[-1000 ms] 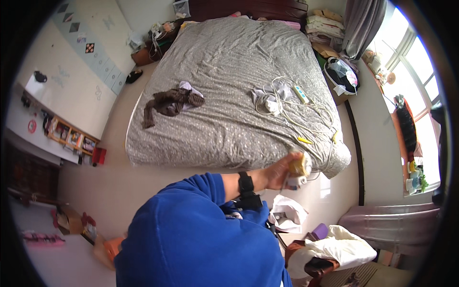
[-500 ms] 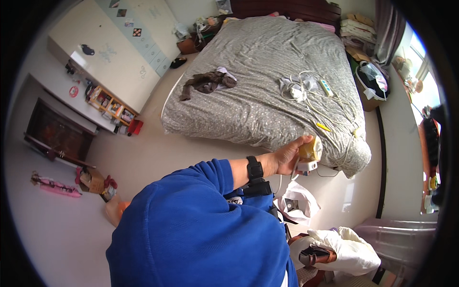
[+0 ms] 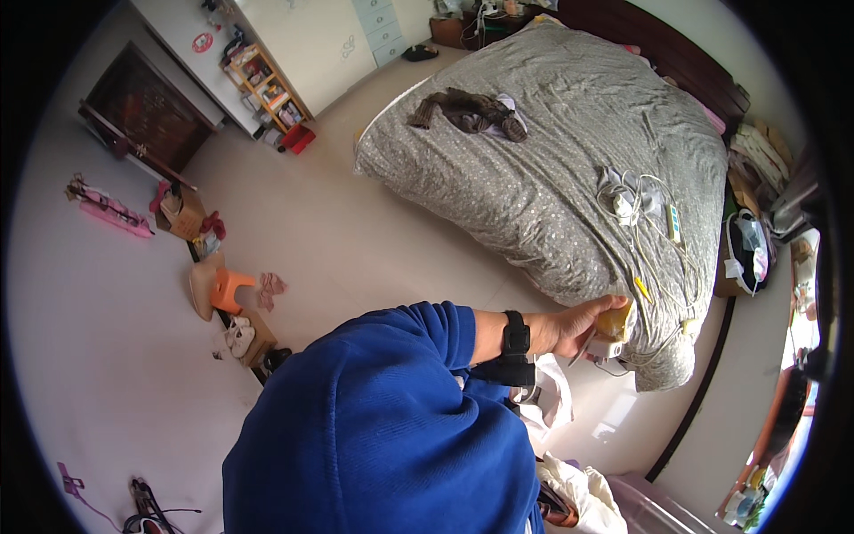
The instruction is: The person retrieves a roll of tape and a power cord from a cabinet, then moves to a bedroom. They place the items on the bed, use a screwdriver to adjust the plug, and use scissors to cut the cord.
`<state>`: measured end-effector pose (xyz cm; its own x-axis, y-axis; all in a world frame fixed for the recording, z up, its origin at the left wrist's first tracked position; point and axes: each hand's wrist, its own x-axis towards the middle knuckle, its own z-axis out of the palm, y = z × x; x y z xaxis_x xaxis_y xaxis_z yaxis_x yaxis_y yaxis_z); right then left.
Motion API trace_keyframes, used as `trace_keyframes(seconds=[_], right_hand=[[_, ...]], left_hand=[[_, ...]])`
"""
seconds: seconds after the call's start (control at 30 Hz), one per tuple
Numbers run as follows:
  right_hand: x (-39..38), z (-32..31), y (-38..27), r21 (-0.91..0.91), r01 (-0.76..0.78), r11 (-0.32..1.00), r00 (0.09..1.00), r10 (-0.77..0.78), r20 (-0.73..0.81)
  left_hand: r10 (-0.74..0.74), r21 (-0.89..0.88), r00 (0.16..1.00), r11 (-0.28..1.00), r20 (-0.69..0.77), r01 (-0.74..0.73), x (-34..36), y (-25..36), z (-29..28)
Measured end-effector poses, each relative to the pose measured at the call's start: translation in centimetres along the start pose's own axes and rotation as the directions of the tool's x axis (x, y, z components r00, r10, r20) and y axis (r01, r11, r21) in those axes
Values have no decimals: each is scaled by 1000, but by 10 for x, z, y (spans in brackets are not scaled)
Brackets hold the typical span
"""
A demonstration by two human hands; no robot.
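Observation:
My left hand (image 3: 574, 331) reaches across in front of me, closed around a yellowish roll (image 3: 614, 320) that looks like tape. Beneath it, in the same grip, is a white plug block (image 3: 606, 347) with a pale cord. A black watch (image 3: 516, 333) circles the wrist below a blue sleeve (image 3: 400, 383). The hand is held over the near corner of the bed (image 3: 498, 196), close to the hanging grey cover. My right hand does not show; the blue sleeve covers much of the lower middle.
On the bed lie a power strip (image 3: 673, 223) with tangled cords, a yellow pen-like item (image 3: 641, 287) and dark clothing (image 3: 471, 112). An orange stool (image 3: 231, 290) stands by the left wall. White cloth (image 3: 578, 489) and a pale bag (image 3: 553, 396) are beside me.
My view has turned left, so the bed and its things sit further right and the stool shows fully. My left hand keeps its grip on the roll and plug block.

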<state>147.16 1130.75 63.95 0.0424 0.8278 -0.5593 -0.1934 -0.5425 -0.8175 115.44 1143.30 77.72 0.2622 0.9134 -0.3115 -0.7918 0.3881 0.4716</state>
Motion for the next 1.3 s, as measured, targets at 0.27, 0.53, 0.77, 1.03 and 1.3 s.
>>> trace_keyframes(seconds=[0.27,0.53,0.77,1.03,1.3], right_hand=[[13,106,6,-37,-127,991,983,131,127],[41,220,9,-42,-188,981,975,192,114],[112,246,-41,-164,-158,974,974,181,137],[248,170,-156,-237,34,971,998,-20,60],[381,356,-178,-83,-253,964,838,261,479]], left_hand=[[7,-134,994,991,-113,-22,-16,61,-67],[33,-271,976,958,-216,-92,-20,171,-133],[113,38,991,993,-74,-111,54,262,-148],[215,431,976,877,44,-213,160,327,-121],[427,366,901,853,-81,-372,271,377,-241]])
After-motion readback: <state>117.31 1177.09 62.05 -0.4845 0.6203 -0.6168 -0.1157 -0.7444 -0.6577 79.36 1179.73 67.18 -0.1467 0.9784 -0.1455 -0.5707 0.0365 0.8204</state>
